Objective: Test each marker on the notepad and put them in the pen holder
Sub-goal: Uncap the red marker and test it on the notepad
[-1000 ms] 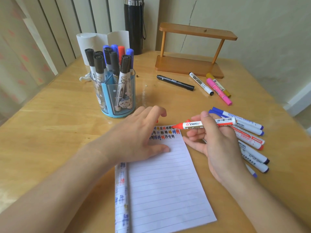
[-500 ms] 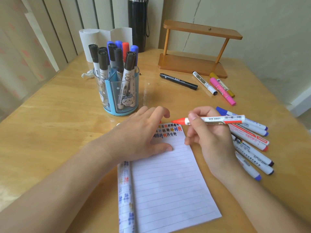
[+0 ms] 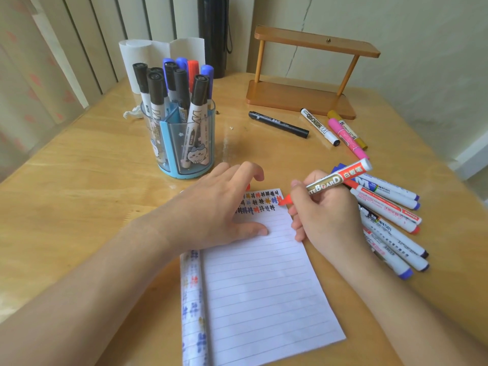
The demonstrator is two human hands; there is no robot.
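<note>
The lined notepad [image 3: 264,291] lies on the bench [image 3: 79,186]. The left hand [image 3: 211,207] rests on its top, thumb flat on the paper, fingers bent over the top edge with a speck of red under them; whether they hold it I cannot tell. The right hand [image 3: 324,215] grips an uncapped red marker [image 3: 335,180], its tip touching the page's top right corner. More markers [image 3: 390,220] lie just beside it, to the right. Farther back stands the pen holder [image 3: 169,149], full of capped markers.
</note>
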